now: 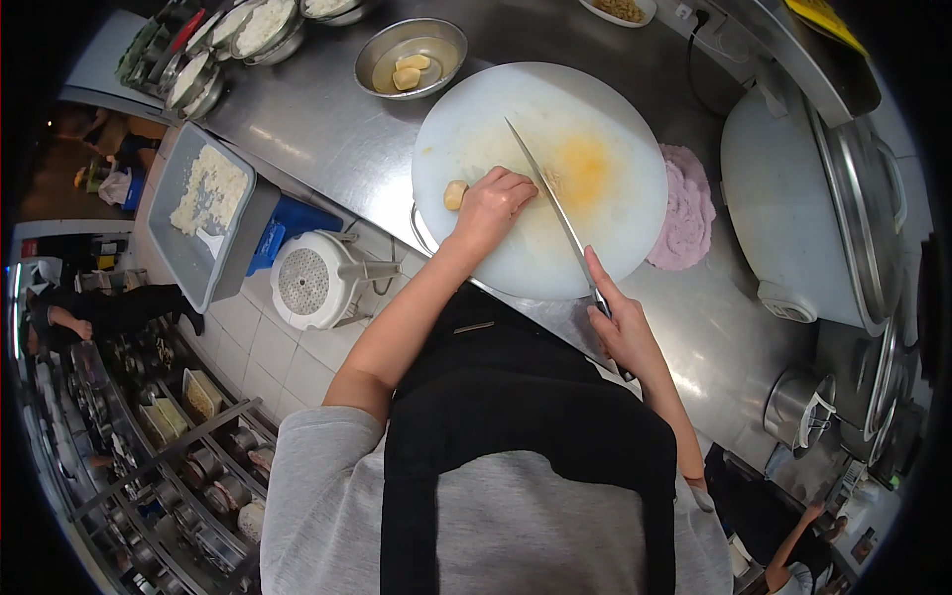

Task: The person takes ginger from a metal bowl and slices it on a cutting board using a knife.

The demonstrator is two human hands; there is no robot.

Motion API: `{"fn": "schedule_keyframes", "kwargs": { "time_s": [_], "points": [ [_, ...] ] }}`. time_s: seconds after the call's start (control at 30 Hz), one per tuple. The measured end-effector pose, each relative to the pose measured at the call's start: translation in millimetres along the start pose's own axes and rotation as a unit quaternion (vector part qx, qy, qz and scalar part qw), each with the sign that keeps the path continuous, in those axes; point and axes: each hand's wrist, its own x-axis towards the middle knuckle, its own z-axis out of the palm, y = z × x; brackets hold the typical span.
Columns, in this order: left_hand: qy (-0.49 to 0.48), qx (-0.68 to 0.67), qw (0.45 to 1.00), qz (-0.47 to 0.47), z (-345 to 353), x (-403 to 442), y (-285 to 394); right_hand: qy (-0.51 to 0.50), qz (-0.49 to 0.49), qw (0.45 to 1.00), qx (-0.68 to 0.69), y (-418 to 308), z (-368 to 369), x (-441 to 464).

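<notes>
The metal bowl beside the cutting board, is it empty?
Not empty: pale yellow pieces show inside the bowl.

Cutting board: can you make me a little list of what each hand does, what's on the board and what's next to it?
left hand: curled on the cutting board, beside the knife; anything underneath is hidden
right hand: grip closed on the knife's handle
board: white, round, yellow stain
on board: pale yellow chunk, left of the left hand
beyond board: metal bowl, pale yellow pieces inside
right of board: pink cloth
</notes>
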Motion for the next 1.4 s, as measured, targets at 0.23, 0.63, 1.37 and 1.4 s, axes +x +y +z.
{"fn": "schedule_keyframes", "kwargs": {
  "time_s": [0.23,0.63,1.37,1.4],
  "points": [
    [-0.005,0.017,1.0,0.004,0.9,1.0,0.8,-0.007,-0.011,0.998,-0.054,-0.6,-2.2,-1.1],
    [-0.005,0.009,1.0,0.002,0.6,1.4,2.1,-0.009,-0.032,0.999,-0.027,9.6,-7.4,-1.3],
    [-0.015,0.014,1.0,0.013,0.2,-1.8,-2.3,-0.003,-0.032,0.999,0.015,8.6,-1.7,17.7],
    [-0.009,0.014,1.0,0.015,0.6,-3.0,-2.6,0.0,-0.035,0.999,0.011,8.2,-1.9,15.0]
  ]
}}
